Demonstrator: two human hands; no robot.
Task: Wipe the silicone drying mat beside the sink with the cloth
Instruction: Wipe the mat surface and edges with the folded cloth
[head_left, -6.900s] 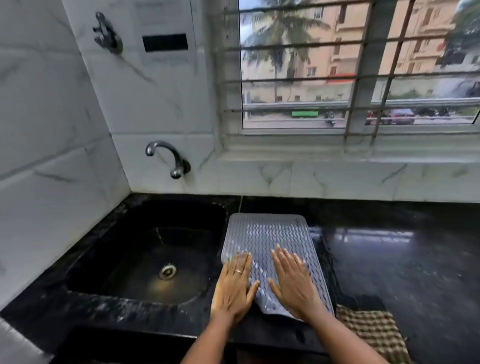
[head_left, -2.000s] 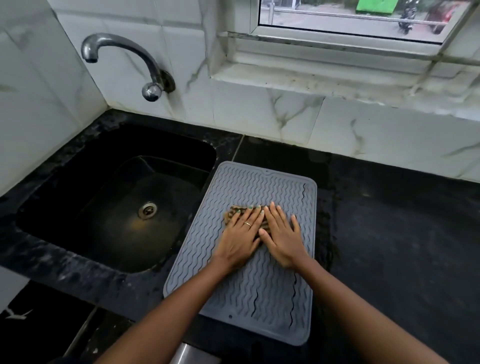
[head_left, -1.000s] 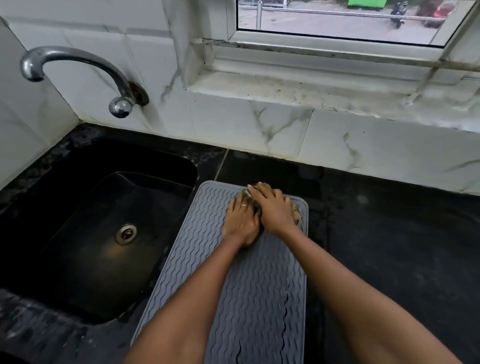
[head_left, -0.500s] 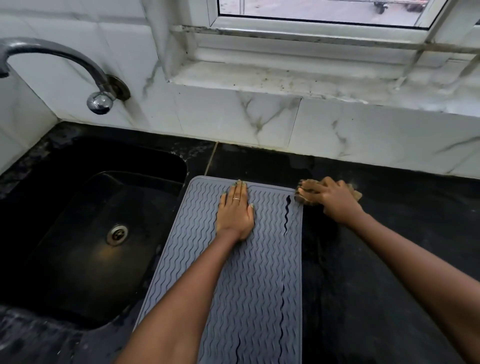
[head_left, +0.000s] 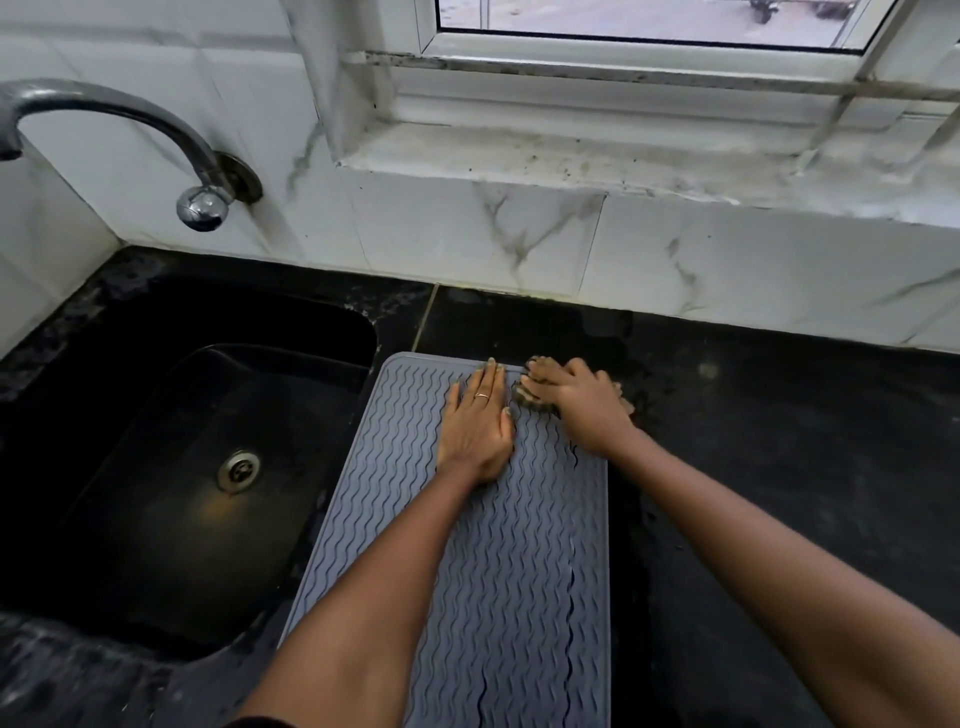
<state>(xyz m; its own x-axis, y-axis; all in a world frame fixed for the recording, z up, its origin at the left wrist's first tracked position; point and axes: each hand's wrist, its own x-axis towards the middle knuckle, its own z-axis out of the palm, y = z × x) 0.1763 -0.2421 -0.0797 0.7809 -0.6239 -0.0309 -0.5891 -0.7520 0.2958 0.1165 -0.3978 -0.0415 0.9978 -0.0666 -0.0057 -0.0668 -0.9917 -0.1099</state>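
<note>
I see the mat (head_left: 498, 545) lying flat just right of the sink (head_left: 197, 467), its long side running toward me. My left hand (head_left: 478, 426) lies open, fingers together, pressed flat on the mat's far end to pin it. My right hand (head_left: 576, 400) is clamped on the bunched cloth (head_left: 527, 393) at the mat's far right corner. I judge the wipe is under way at the far edge; the near stretch looks left to do.
</note>
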